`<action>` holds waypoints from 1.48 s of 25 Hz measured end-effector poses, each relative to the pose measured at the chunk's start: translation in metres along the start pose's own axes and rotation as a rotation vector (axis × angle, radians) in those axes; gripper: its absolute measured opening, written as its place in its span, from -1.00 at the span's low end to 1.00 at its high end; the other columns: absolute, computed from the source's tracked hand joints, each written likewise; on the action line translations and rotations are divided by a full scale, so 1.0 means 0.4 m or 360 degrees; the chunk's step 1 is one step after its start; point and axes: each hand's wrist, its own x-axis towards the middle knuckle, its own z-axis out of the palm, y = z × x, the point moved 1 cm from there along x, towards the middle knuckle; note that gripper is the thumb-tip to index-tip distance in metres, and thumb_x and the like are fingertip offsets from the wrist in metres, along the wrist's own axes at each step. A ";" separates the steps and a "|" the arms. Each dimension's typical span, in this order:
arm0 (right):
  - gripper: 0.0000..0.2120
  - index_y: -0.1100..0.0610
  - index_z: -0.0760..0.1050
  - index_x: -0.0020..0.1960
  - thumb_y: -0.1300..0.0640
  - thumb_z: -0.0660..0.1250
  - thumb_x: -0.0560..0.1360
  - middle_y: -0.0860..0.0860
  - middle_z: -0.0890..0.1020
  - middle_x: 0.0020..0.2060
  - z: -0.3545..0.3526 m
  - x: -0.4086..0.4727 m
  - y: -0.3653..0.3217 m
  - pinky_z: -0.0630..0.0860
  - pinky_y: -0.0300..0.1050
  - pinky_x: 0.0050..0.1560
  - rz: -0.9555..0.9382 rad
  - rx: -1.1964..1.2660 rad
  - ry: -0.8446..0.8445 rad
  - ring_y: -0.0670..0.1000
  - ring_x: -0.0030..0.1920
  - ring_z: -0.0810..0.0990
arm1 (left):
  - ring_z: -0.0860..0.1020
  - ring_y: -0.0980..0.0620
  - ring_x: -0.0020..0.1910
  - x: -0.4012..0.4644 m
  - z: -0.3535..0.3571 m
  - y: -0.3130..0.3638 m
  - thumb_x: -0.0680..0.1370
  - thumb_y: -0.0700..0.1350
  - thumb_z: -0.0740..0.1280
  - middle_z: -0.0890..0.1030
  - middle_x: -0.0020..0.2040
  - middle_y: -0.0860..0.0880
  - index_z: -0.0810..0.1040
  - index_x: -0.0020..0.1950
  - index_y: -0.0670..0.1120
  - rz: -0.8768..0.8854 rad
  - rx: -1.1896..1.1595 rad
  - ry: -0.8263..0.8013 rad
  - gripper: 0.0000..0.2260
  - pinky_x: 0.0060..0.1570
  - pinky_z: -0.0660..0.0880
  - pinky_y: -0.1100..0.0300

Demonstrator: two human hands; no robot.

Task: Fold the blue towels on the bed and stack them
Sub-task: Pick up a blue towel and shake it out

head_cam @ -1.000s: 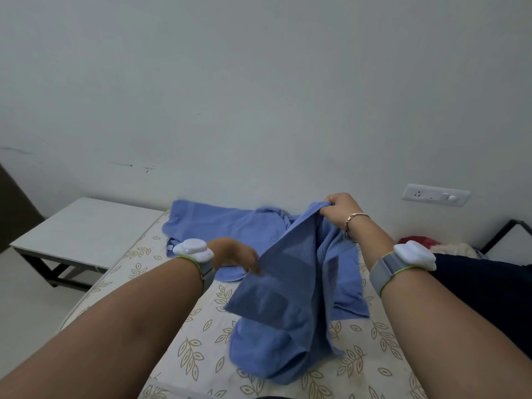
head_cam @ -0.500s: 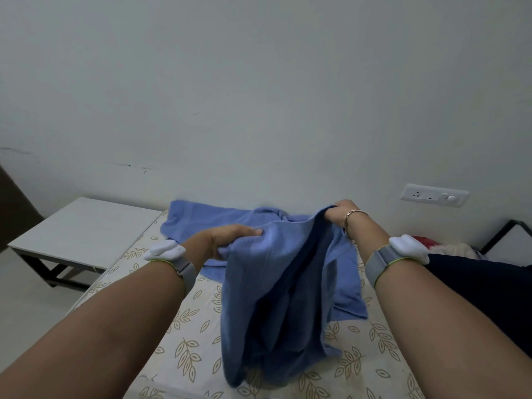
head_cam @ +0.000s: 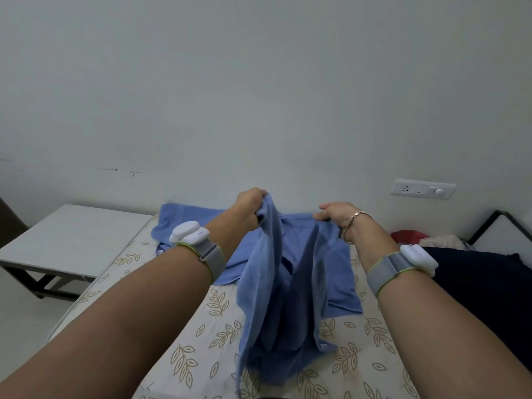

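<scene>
Above the bed (head_cam: 201, 335): left hand (head_cam: 250, 204) and right hand (head_cam: 335, 216) gripping towel (head_cam: 282, 306) top edge (long axis hanging downward, bunched between)

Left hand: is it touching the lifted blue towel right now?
Touching. The head view shows the left hand with its fingers curled round the upper edge of the lifted blue towel, bunching the cloth while the rest hangs toward the bed.

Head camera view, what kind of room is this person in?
Probably a bedroom: a mattress with a leaf-print sheet, blue towels on it, a low side table beside it, and a wall socket.
</scene>
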 end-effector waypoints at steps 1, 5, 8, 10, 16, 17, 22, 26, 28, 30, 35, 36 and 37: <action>-0.75 0.13 0.48 -0.05 0.46 0.33 0.47 0.12 0.55 -0.26 0.019 -0.009 -0.015 0.56 -0.20 -0.42 -0.0056 0.0030 -0.0029 0.04 -0.33 0.54 | 0.22 0.01 -0.56 -0.014 0.030 -0.013 0.62 -0.13 0.25 0.34 -0.53 -0.08 0.37 -0.32 -0.12 -0.0022 0.0103 -0.0092 -0.70 -0.55 0.13 0.30; -0.72 0.08 0.53 -0.21 0.45 0.43 0.37 0.15 0.60 -0.17 0.066 -0.008 -0.036 0.60 -0.02 -0.04 -0.0291 -0.0061 0.0200 0.09 -0.17 0.57 | 0.39 0.02 -0.36 -0.035 0.115 -0.055 0.63 -0.19 0.18 0.45 -0.30 -0.07 0.42 -0.25 -0.09 -0.0047 0.0115 -0.0298 -0.75 -0.35 0.33 0.20; -0.74 0.06 0.53 -0.25 0.38 0.50 0.32 0.13 0.63 -0.17 0.076 -0.003 -0.026 0.60 0.08 0.04 -0.0273 0.0022 0.0340 0.09 -0.14 0.59 | 0.43 0.02 -0.35 -0.049 0.123 -0.046 0.62 -0.23 0.17 0.46 -0.27 -0.07 0.43 -0.21 -0.07 -0.0007 0.0105 -0.0363 -0.79 -0.38 0.35 0.20; -0.75 0.06 0.52 -0.27 0.35 0.53 0.31 0.12 0.63 -0.19 0.084 -0.004 -0.021 0.61 0.11 0.01 -0.0250 0.0063 0.0371 0.09 -0.16 0.59 | 0.46 0.00 -0.38 -0.063 0.110 -0.041 0.61 -0.22 0.20 0.48 -0.30 -0.08 0.45 -0.20 -0.07 0.0011 0.0252 -0.0452 -0.81 -0.41 0.41 0.26; -0.72 0.13 0.51 -0.26 0.51 0.34 0.40 0.13 0.58 -0.26 0.104 0.003 -0.022 0.61 0.04 -0.07 -0.0172 0.0224 0.0290 0.11 -0.14 0.56 | 0.56 -0.09 -0.19 -0.074 0.071 -0.050 0.49 -0.35 0.24 0.55 -0.13 -0.15 0.53 0.05 -0.15 0.0119 0.0489 -0.0614 -0.80 -0.20 0.58 0.09; -0.71 0.14 0.51 -0.26 0.52 0.31 0.40 0.14 0.57 -0.25 0.101 0.008 -0.021 0.59 0.00 -0.10 -0.0160 0.0218 0.0280 0.11 -0.13 0.55 | 0.54 -0.10 -0.19 -0.066 0.062 -0.047 0.49 -0.37 0.23 0.54 -0.14 -0.15 0.55 0.04 -0.17 0.0178 0.0476 -0.0547 -0.79 -0.21 0.58 0.10; -0.71 0.14 0.52 -0.26 0.52 0.31 0.39 0.10 0.55 -0.29 0.096 0.019 -0.029 0.59 0.01 -0.11 -0.0141 0.0213 0.0326 0.12 -0.12 0.56 | 0.49 -0.08 -0.32 -0.055 0.048 -0.033 0.47 -0.40 0.31 0.48 -0.28 -0.14 0.51 -0.19 -0.23 0.0284 0.0482 -0.0278 -0.90 -0.30 0.55 0.12; -0.76 0.14 0.53 -0.17 0.47 0.34 0.40 0.13 0.59 -0.30 0.139 -0.004 -0.050 0.61 0.09 -0.03 -0.0232 0.0174 0.0234 0.12 -0.20 0.57 | 0.58 -0.09 -0.24 -0.068 0.083 -0.036 0.49 -0.36 0.34 0.58 -0.27 -0.17 0.54 -0.12 -0.24 0.0212 0.0401 -0.0373 -0.96 -0.22 0.56 0.10; -0.67 0.18 0.52 0.04 0.50 0.23 0.41 0.18 0.60 -0.22 0.141 -0.017 -0.054 0.59 0.04 -0.10 -0.0252 0.0257 0.0051 0.11 -0.22 0.57 | 0.59 -0.04 -0.37 -0.064 0.079 -0.029 0.52 -0.35 0.31 0.56 -0.42 -0.11 0.52 -0.12 -0.24 0.0159 0.0266 -0.0395 -0.95 -0.25 0.54 0.13; -0.49 0.17 0.45 0.23 0.55 0.10 0.40 0.19 0.61 -0.10 0.138 -0.027 -0.053 0.49 -0.09 -0.24 -0.0258 0.0204 -0.0185 0.11 -0.19 0.56 | 0.55 0.02 -0.53 -0.057 0.071 -0.025 0.55 -0.34 0.26 0.49 -0.57 -0.03 0.50 -0.09 -0.25 0.0104 0.0184 -0.0417 -0.94 -0.29 0.54 0.16; -0.54 0.19 0.40 0.30 0.52 0.20 0.48 0.17 0.61 0.01 0.140 -0.027 -0.028 0.61 0.07 0.04 -0.0256 0.0028 -0.0137 0.14 -0.04 0.60 | 0.56 -0.01 -0.40 -0.056 0.063 -0.036 0.57 -0.33 0.28 0.55 -0.45 -0.08 0.52 0.00 -0.29 0.0103 0.0199 -0.0458 -0.95 -0.18 0.59 0.16; -0.59 0.21 0.41 0.27 0.51 0.24 0.49 0.19 0.62 -0.01 0.137 -0.020 -0.021 0.61 0.05 0.04 -0.0239 0.0101 -0.0099 0.13 -0.04 0.61 | 0.57 -0.03 -0.35 -0.054 0.059 -0.035 0.57 -0.34 0.29 0.58 -0.38 -0.11 0.53 0.00 -0.28 0.0118 0.0192 -0.0473 -0.95 -0.14 0.60 0.14; -0.64 0.22 0.42 0.21 0.50 0.27 0.49 0.19 0.63 -0.03 0.134 -0.014 -0.013 0.62 -0.01 -0.01 -0.0221 0.0189 -0.0069 0.12 -0.07 0.62 | 0.58 -0.04 -0.31 -0.054 0.055 -0.034 0.57 -0.34 0.30 0.58 -0.30 -0.15 0.53 0.00 -0.26 0.0127 0.0174 -0.0480 -0.96 -0.12 0.60 0.14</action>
